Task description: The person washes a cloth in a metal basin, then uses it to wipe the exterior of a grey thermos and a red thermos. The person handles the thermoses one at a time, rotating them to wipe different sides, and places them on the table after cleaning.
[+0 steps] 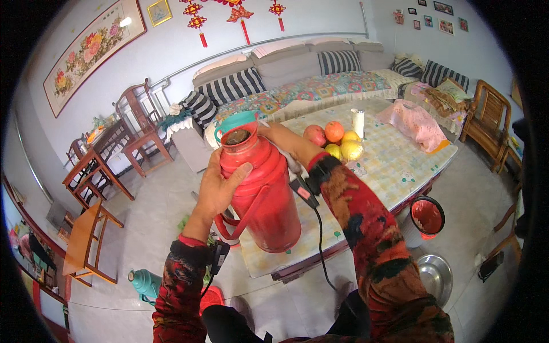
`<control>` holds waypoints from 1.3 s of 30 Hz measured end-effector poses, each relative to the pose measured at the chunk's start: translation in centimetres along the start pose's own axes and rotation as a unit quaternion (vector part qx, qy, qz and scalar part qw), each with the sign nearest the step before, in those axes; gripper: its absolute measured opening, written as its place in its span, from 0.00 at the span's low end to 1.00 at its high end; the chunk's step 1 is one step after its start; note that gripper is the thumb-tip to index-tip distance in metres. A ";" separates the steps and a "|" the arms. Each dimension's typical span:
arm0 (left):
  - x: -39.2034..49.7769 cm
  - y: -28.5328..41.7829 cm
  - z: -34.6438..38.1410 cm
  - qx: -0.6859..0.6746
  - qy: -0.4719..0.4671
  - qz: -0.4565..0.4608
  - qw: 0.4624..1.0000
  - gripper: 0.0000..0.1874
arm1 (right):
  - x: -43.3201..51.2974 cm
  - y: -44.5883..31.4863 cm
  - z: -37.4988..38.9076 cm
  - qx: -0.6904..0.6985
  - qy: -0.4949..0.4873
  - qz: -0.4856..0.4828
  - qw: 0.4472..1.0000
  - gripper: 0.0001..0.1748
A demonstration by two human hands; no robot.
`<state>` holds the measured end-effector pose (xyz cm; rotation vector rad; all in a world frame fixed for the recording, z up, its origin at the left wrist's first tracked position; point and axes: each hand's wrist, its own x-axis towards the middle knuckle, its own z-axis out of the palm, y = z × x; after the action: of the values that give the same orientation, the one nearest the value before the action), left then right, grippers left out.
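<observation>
A red thermos flask (274, 214) with a stopper in its neck is tilted above the near edge of a low table (386, 158). My left hand (221, 184) grips its shoulder, the thumb lying across the front. My right hand (279, 137) is behind the neck; its fingers are mostly hidden, and a greyish cloth seems to hang beneath it, along the flask's side. The flask's red handle (253, 214) hangs at the front. A teal rim with a handle (238, 122) shows just behind the neck; what it belongs to is partly hidden.
Fruit (351, 150) and a white cylindrical container (357, 122) stand on the checked tablecloth, near a pink cloth (416, 122). On the floor are a teal thermos (146, 283), a red basin (211, 300), a bin (427, 216) and a metal basin (435, 278). A wooden bench (83, 240) stands left.
</observation>
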<state>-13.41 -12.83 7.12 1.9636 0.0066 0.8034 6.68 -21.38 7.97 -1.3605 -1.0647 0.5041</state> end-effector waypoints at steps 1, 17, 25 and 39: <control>0.0 0.0 0.0 0.001 0.002 -0.004 1.000 0.37 | -1.2 0.2 0.2 0.005 0.046 -0.014 0.999 0.23; 0.0 0.4 0.4 -0.036 -0.010 -0.001 0.999 0.34 | -9.1 2.7 4.8 0.019 0.344 -0.149 0.927 0.24; 0.0 0.5 0.6 -0.020 -0.011 0.002 1.000 0.34 | -6.0 13.4 1.5 -0.061 0.191 -0.034 0.979 0.24; -0.3 0.5 0.8 0.003 -0.002 -0.014 1.000 0.32 | -12.0 8.5 8.8 0.134 0.476 -0.030 0.869 0.26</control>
<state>-13.38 -13.79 7.14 1.9654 0.0340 0.7827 -4.02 -24.82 -5.01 -1.1001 -0.2007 -0.1020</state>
